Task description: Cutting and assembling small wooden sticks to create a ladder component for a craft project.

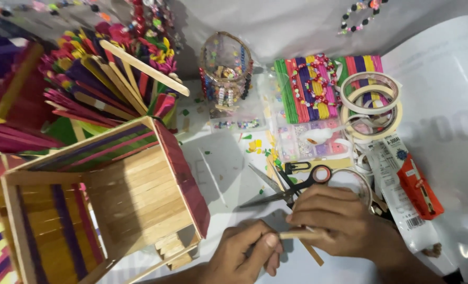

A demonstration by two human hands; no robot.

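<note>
My left hand [247,252] and my right hand [335,221] meet at the bottom centre. Together they pinch a plain wooden craft stick [296,235], which lies level between the fingertips. A second stick [313,254] pokes out slantwise below my right hand. Left of my hands stands a box-like house of craft sticks [134,200], plain wood with purple, pink and green strips. Black-handled scissors [286,189] lie open just above my right hand.
A heap of coloured craft sticks [94,84] fills the upper left. A beaded basket [226,68], a bead tray [313,141], bundled coloured sticks [307,87], tape rolls [370,102] and a glue tube in its pack [415,186] lie at the back and right.
</note>
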